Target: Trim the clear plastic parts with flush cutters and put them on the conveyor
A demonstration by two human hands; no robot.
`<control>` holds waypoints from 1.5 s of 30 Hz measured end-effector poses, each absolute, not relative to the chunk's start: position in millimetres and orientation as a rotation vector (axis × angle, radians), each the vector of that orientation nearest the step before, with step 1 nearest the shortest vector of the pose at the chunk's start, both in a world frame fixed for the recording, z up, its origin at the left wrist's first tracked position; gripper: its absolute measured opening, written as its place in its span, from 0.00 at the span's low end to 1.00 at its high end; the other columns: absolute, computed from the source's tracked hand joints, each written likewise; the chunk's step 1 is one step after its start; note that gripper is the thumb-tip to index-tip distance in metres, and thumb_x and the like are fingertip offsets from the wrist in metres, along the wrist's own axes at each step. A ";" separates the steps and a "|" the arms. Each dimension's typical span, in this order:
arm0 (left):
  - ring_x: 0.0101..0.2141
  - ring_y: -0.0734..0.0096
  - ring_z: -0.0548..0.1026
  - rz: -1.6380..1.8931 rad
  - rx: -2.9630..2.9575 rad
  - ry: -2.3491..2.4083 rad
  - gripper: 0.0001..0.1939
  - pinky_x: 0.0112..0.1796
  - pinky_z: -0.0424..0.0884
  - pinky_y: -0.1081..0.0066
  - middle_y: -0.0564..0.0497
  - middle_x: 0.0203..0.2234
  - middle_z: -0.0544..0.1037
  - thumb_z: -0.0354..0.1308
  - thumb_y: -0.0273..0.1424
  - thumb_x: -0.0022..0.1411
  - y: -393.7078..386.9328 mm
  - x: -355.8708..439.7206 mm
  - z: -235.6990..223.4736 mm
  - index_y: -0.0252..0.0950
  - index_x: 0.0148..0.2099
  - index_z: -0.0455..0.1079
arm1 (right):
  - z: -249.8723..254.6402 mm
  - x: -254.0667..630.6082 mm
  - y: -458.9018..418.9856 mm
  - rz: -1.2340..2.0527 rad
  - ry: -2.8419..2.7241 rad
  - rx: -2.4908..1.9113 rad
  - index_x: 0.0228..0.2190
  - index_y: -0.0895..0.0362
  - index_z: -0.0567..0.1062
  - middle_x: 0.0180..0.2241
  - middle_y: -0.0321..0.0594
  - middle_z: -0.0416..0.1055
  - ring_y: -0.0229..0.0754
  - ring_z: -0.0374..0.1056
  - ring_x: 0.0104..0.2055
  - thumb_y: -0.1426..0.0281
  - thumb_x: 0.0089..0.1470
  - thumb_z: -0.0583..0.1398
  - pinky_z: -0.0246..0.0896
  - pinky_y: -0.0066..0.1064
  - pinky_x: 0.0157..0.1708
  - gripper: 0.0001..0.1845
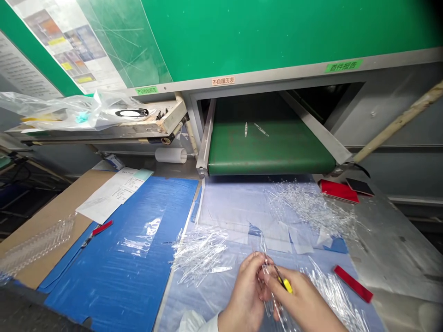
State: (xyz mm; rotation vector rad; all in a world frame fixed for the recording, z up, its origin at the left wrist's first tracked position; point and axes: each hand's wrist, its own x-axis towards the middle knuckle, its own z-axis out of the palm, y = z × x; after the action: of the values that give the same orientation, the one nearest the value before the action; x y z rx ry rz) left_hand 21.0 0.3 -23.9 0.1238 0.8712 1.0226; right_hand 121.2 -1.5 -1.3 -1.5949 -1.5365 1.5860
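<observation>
My left hand [244, 293] is closed around thin clear plastic pieces [264, 243], whose ends stick up above the fingers and hang below them. Against it, my right hand [302, 295] is also closed, gripping a small tool with a yellow-and-black handle [287, 285]. The tool's working end is hidden among the fingers. To the left of the hands lies a loose heap of clear plastic strips [199, 253], with a single flat clear piece [221, 269] at its edge. More clear strips [334, 295] lie right of my right hand.
A green conveyor belt [270, 154] with two small clear pieces ends behind the work surface. Another heap of clear strips [308, 203] lies at the back right. Red strips [353, 283], a blue sheet [121, 276], papers [110, 196] and a clear ribbed tray [41, 244] are around.
</observation>
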 end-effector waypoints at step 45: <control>0.16 0.84 0.64 0.830 0.340 0.553 0.15 0.22 0.61 0.78 0.55 0.21 0.71 0.65 0.37 0.52 -18.1 -17.7 -17.6 0.33 0.34 0.65 | 19.5 137.3 -1.6 1.799 -1.123 -1.481 0.20 0.55 0.62 0.13 0.32 0.66 0.30 0.49 0.13 0.51 0.45 0.62 0.42 0.25 0.17 0.23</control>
State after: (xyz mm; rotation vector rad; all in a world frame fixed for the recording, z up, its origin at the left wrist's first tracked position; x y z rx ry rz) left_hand -17.7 -18.1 -17.6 0.3402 0.5531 0.8301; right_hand 137.3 -1.6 19.5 -1.4812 -1.1232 1.7985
